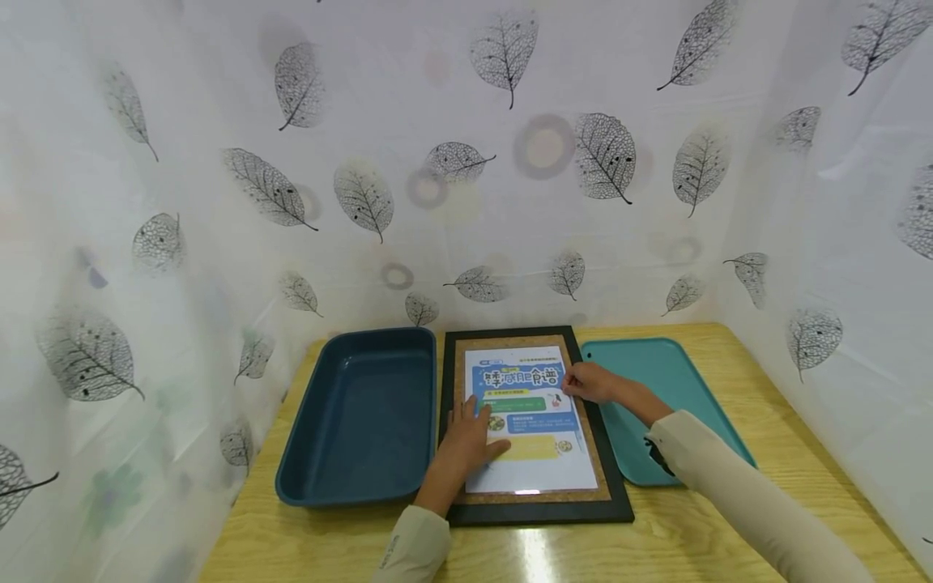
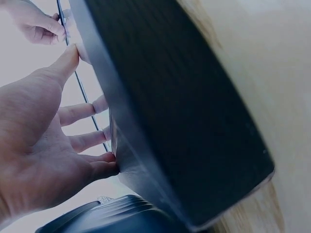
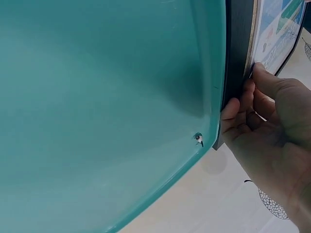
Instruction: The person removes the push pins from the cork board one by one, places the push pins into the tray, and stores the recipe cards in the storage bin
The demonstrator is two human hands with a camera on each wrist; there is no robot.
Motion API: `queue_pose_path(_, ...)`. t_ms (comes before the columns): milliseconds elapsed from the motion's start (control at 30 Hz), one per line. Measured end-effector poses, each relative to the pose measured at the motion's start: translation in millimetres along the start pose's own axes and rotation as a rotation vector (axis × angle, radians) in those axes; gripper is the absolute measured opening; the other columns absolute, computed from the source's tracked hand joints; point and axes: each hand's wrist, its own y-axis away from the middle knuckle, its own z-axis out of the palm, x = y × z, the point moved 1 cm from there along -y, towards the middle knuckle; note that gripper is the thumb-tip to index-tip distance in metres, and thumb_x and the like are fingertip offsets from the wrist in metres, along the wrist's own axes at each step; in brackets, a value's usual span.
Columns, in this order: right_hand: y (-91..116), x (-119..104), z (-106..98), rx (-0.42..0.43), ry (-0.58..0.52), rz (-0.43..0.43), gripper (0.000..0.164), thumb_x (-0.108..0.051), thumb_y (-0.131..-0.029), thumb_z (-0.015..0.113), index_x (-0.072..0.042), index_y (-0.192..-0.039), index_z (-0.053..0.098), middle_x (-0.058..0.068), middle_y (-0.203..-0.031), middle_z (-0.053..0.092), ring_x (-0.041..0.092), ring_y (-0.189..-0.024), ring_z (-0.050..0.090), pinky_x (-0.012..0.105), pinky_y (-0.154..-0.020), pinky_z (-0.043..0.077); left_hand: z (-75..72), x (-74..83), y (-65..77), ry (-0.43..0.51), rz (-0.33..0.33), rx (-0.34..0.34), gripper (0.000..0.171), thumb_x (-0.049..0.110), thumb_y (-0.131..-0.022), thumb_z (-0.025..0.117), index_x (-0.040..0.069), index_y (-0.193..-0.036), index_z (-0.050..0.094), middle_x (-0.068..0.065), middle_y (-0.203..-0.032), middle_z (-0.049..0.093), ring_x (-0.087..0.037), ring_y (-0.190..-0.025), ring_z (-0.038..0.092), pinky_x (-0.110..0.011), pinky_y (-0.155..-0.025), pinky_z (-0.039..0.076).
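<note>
A glossy printed sheet (image 1: pixel 539 470) in blue, green and yellow lies on a cork board (image 1: pixel 457 453) with a wide black frame (image 1: pixel 539 512). My left hand (image 1: pixel 466 441) rests on the sheet's left side, fingers spread and straight. In the left wrist view, that hand (image 2: pixel 53 131) reaches over beside the dark frame edge (image 2: pixel 170 107). At the sheet's upper right edge, my right hand (image 1: pixel 594 382) has thumb and fingers drawn together. The right wrist view shows this hand (image 3: pixel 277 116) pinching the sheet's edge, its other fingers curled beside the frame.
To the left stands a deep dark-blue tray (image 1: pixel 291 461). A shallow teal tray (image 1: pixel 700 413) sits right of the board, with a tiny dark-and-white thing (image 3: pixel 198 139) in its corner. A leaf-patterned curtain (image 1: pixel 466 227) surrounds the wooden table (image 1: pixel 328 542).
</note>
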Motion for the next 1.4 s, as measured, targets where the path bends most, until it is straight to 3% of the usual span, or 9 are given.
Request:
queue_pose_path(533, 0, 1, -5, -0.026, -0.037, 0.010, 0.013, -0.006, -0.105, 0.059, 0.002, -0.098, 0.066, 0.005, -0.086, 0.060, 0.014, -0.073, 0.051, 0.028, -0.065, 0.044, 1.8, -0.8, -2.1, -0.008, 0.000, -0.003, 0.078, 0.046, -0.094, 0.076, 0.001, -0.152, 0.049, -0.027, -0.162, 0.031, -0.050, -0.152, 0.023, -0.063, -0.122, 0.025)
queue_pose_path(867, 0, 3, -5, -0.008, -0.082, -0.064, 0.015, -0.004, -0.105, 0.058, 0.002, -0.094, 0.067, 0.003, -0.080, 0.057, 0.012, -0.068, 0.046, 0.028, -0.065, 0.041, 0.3, -0.8, -2.4, -0.015, 0.004, -0.007, 0.078, 0.046, -0.094, 0.075, 0.001, -0.152, 0.048, -0.028, -0.162, 0.031, -0.050, -0.152, 0.024, -0.063, -0.122, 0.026)
queue_pose_path(1067, -2, 3, -6, -0.037, -0.057, -0.013, 0.016, -0.008, -0.105, 0.059, 0.001, -0.094, 0.067, 0.002, -0.080, 0.057, 0.012, -0.069, 0.048, 0.027, -0.065, 0.042, 0.7, -0.9, -1.9, -0.015, -0.003, -0.008, 0.079, 0.046, -0.094, 0.076, 0.001, -0.152, 0.048, -0.027, -0.162, 0.031, -0.049, -0.152, 0.024, -0.062, -0.122, 0.025)
queue_pose_path(1267, -2, -6, -13, -0.127, -0.027, 0.071, 0.017, -0.013, -0.106, 0.059, 0.002, -0.102, 0.067, 0.003, -0.084, 0.058, 0.014, -0.074, 0.052, 0.027, -0.067, 0.044, 2.1, -1.1, -1.2, -0.012, -0.004, -0.019, 0.079, 0.046, -0.094, 0.075, 0.001, -0.153, 0.047, -0.027, -0.163, 0.030, -0.050, -0.152, 0.023, -0.062, -0.123, 0.024)
queue_pose_path(1400, -2, -11, -16, -0.167, -0.037, 0.084, 0.016, -0.014, -0.106, 0.059, 0.001, -0.103, 0.066, 0.003, -0.083, 0.057, 0.013, -0.072, 0.051, 0.026, -0.066, 0.043, 2.2, -1.7, -1.5, -0.015, -0.010, -0.020, 0.079, 0.046, -0.095, 0.075, 0.002, -0.153, 0.047, -0.027, -0.163, 0.030, -0.049, -0.152, 0.023, -0.062, -0.123, 0.024)
